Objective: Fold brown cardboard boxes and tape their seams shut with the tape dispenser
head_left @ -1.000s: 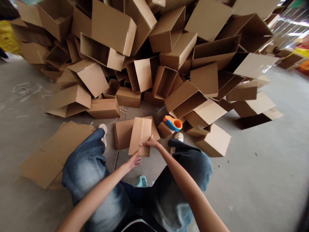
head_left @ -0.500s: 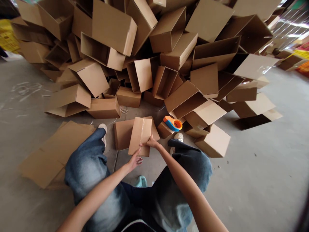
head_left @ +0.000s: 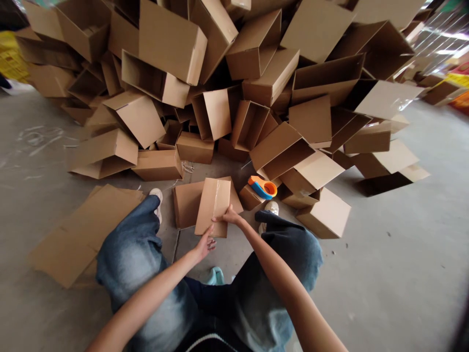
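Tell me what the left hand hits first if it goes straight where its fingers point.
The cardboard box held by the right hand: the left hand has fingertips at the box's near edge, touching or nearly so; depth unclear.

Soft, even daylight; glare streaks the plastic wrap [head_left: 439,36] right of the box pile [head_left: 220,73]. Dark shadows fill gaps within the pile. The wide lens bends the frame's edges, and corners beside the pile blur.
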{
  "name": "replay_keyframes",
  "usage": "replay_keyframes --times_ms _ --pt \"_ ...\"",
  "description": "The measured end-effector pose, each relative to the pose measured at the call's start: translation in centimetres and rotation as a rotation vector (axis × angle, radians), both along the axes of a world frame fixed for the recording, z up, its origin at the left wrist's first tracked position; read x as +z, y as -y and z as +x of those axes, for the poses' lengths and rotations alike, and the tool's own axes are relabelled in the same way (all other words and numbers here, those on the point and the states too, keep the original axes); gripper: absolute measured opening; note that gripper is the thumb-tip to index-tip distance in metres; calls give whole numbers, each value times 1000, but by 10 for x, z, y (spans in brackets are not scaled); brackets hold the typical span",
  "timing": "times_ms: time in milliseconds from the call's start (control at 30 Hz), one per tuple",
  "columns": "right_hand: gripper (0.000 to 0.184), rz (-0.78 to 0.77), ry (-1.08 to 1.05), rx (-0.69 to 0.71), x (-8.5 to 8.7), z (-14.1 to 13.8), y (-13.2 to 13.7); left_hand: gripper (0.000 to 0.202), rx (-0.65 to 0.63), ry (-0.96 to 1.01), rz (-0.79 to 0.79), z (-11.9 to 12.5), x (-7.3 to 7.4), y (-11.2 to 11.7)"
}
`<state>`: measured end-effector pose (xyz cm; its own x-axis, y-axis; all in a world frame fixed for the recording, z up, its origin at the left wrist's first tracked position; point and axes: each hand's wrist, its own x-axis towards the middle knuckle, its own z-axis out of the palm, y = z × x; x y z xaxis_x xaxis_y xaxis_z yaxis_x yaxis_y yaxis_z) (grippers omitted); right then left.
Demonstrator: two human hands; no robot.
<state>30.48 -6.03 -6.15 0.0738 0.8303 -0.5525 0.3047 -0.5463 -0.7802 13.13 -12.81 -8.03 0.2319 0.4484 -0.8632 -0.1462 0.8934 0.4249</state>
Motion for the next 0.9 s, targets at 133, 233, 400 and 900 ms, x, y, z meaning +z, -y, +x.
replay_keyframes --times_ms 133,233,400,900 --pt "95 -13 2 -11 0 0 -1 65 -9 -34 1 0 2 -3" --pt "96 2 -15 -40 -3 -1 -1 58 -3 -66 -34 -2 5 -6" --pt "97 2 -22 -44 -3 -1 -1 45 30 -111 -55 -4 8 -12" --pt "101 -100 4 1 18 -2 -2 42 -44 -231 -60 -11 9 -19"
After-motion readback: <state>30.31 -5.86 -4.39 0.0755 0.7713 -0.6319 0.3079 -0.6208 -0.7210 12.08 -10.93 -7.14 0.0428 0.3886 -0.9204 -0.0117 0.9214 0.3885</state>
